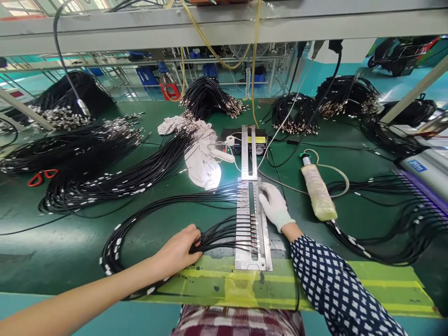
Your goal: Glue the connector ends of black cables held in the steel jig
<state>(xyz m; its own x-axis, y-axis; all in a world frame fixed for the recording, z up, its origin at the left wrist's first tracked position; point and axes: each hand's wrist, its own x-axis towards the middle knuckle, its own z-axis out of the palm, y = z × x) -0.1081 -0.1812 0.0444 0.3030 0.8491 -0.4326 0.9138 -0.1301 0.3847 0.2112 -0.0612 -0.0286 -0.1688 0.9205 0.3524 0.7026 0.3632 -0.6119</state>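
Observation:
My left hand (pixel 180 245) is bare, its fingers closed round a bundle of thin black cables (pixel 217 237). The cable ends lie side by side in the slots of a long metal fixture (pixel 241 259) in front of me. A second group of black cables (pixel 196 195) runs into the fixture's upper slots. My right hand (pixel 275 205), in a white glove, rests at the fixture's upper right edge. Its thumb and fingers are apart, with the fingertips touching the metal. A slotted metal plate (pixel 245 158) extends from the fixture's far end.
Piles of black cables (pixel 115 158) cover the left and back of the green table (pixel 168 224). Red-handled scissors (pixel 42 177) lie at the left. A white cloth (pixel 199 161) and a black box (pixel 229 135) sit behind the fixture. A tape-wrapped tool (pixel 318 193) lies at the right.

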